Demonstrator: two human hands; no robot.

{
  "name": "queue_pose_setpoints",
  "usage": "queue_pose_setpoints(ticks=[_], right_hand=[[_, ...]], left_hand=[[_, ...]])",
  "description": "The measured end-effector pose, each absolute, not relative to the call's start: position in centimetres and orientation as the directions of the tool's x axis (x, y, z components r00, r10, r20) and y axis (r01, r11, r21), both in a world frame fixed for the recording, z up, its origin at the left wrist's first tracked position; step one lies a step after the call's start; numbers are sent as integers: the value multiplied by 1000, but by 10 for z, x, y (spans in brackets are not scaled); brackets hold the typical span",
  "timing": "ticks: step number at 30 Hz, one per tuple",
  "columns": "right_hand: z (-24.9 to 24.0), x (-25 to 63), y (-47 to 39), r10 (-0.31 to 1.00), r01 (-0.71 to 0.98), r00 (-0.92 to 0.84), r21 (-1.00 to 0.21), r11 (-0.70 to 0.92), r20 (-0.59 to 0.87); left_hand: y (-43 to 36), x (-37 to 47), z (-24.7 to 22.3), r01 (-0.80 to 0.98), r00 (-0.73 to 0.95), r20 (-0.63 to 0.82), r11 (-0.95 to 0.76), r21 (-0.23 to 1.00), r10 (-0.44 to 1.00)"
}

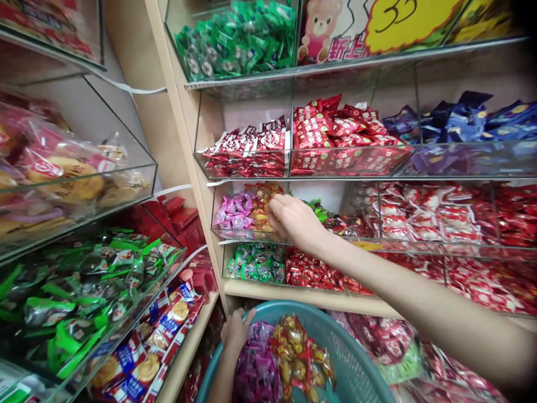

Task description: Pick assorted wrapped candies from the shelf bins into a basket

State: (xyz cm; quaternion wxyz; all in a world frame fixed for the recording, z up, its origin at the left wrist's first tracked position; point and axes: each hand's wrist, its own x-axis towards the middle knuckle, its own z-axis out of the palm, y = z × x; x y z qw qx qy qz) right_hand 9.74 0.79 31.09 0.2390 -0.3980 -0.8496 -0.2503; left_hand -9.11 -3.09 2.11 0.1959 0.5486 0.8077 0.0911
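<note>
My right hand (296,221) reaches to a clear bin on the shelf, its fingers curled together at the gold-wrapped candies (262,210). What lies between those fingertips is hidden. Purple-wrapped candies (235,211) fill the left part of the same bin. Below, my left hand (237,331) grips the left rim of a teal plastic basket (356,341). Inside the basket, purple candies (258,364) lie on the left and gold-wrapped candies (300,358) beside them.
Clear bins with red packets (335,129), blue packets (465,120) and green candies (255,262) surround the reach. On the left, an angled shelf holds green-wrapped sweets (92,285). A wooden post (184,129) stands between the shelves.
</note>
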Motion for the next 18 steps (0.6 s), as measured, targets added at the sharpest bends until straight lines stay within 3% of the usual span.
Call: queue_pose_setpoints(ticks=[5, 9, 12, 18], right_hand=[[235, 133, -39, 684, 666, -575, -228, 710, 449], [148, 167, -49, 779, 608, -590, -519, 601, 211], [99, 190, -45, 874, 698, -479, -570, 434, 78], [69, 206, -33, 936, 819, -345, -462, 339, 76]], left_hand=[[-30, -90, 22, 863, -306, -232, 371, 341, 923], [-31, -89, 23, 868, -303, -219, 364, 337, 927], [-31, -88, 26, 864, -303, -227, 367, 345, 926], [-32, -87, 27, 838, -336, -228, 401, 370, 914]])
